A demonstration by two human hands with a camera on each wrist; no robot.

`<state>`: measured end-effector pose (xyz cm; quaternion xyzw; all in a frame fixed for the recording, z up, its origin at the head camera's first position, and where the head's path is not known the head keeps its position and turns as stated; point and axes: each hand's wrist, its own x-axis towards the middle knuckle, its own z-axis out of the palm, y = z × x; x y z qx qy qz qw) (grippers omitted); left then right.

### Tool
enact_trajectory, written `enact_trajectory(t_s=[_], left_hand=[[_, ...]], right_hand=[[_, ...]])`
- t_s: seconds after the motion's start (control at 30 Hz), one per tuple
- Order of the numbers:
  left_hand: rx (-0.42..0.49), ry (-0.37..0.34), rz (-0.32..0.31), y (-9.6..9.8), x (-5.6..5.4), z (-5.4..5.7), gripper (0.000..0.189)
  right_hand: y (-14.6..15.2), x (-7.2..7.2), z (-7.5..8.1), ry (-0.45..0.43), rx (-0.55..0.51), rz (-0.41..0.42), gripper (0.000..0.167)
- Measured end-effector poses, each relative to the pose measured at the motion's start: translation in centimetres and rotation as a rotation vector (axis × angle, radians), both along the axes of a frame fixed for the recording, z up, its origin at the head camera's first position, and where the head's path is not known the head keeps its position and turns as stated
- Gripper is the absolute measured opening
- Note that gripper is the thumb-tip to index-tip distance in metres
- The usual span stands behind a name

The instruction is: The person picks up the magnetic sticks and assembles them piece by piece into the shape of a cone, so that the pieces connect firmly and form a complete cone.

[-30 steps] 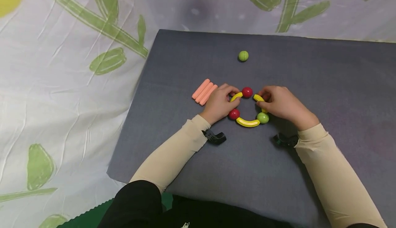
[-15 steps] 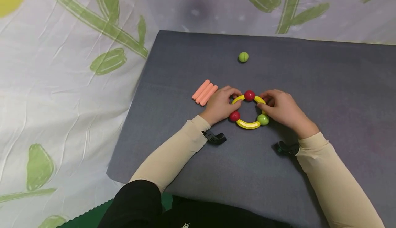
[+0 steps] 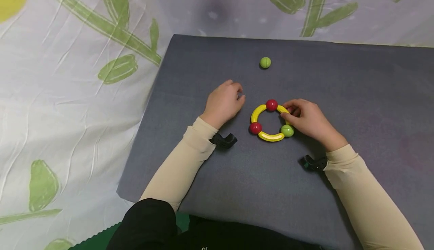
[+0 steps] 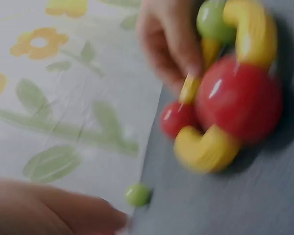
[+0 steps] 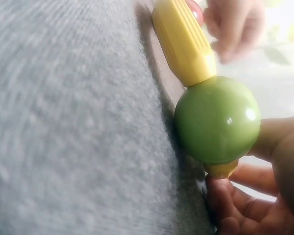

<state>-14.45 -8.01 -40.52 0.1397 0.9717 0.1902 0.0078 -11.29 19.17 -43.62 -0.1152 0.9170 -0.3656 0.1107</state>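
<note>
I find the ring (image 3: 271, 137) on the table (image 3: 251, 189), extending left from my right grip (image 3: 306, 121), which pinches its right yellow arc (image 3: 281, 108). My left grip (image 3: 223, 102), apart and with nothing visible in it, stands clear to the ring's left.

Place: a screened tabletop corner, arranged for play or filming by its look; home or lab, I cannot tell.
Sheet (image 3: 81, 129): white and creased, left of the left hand (image 3: 223, 101) and beyond both hands, hiding whatever lies behind.
Leaves (image 3: 118, 69): green, drawn on that sheet, bold like nursery decor.
Flower (image 4: 39, 43): orange, same sheet, in the left wrist view.
Table (image 3: 230, 189): grey, flat, cloth-like top, under both hands and stretching well right of the right hand (image 3: 305, 120).
Ring (image 3: 258, 112): bright, toy-like, at the right hand.
Wristbands (image 3: 224, 140): black, one behind each hand; they suggest filming.
Green patch (image 3: 98, 238): nearer than the left hand, past the table edge; floor or cloth, unclear.
</note>
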Motion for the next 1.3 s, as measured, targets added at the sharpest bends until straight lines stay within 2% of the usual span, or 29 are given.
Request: enact_trajectory(t_s=[0.1, 0.2, 0.5, 0.63, 0.77, 0.9, 0.97, 1.13, 1.3], left_hand=[[-0.151, 0.004, 0.04, -0.7, -0.2, 0.3, 0.021], [-0.215, 0.005, 0.039, -0.9, -0.2, -0.1, 0.025], [-0.276, 0.014, -0.043, -0.2, 0.0, -0.9, 0.021], [-0.256, 0.0, -0.04, 0.2, 0.1, -1.2, 0.022], [-0.199, -0.043, -0.063, 0.7, 0.3, -1.4, 0.022], [-0.094, -0.086, -0.104, 1.3, 0.6, -1.4, 0.018], [-0.033, -0.082, -0.126, 1.5, 0.7, -1.2, 0.017], [0.128, 0.037, -0.194, 1.6, 0.9, -0.6, 0.018], [0.405, 0.173, -0.292, 1.4, 1.2, -0.3, 0.016]], right_hand=[[0.0, 0.0, -0.1, 0.008, 0.002, 0.007, 0.033], [0.1, 0.1, -0.3, 0.012, 0.004, 0.007, 0.032], [-0.1, 0.1, -0.5, 0.027, 0.002, 0.038, 0.029], [-0.5, 0.1, -0.3, 0.019, 0.001, 0.074, 0.029], [-0.7, 0.3, -0.3, 0.007, 0.008, 0.08, 0.029], [-0.8, 0.4, -0.4, -0.004, 0.021, 0.067, 0.028], [-0.8, 0.5, -0.5, -0.004, 0.024, 0.065, 0.028], [-1.0, 0.4, -0.6, 0.018, 0.029, 0.077, 0.028], [-1.1, 0.3, -0.5, 0.045, 0.026, 0.102, 0.028]])
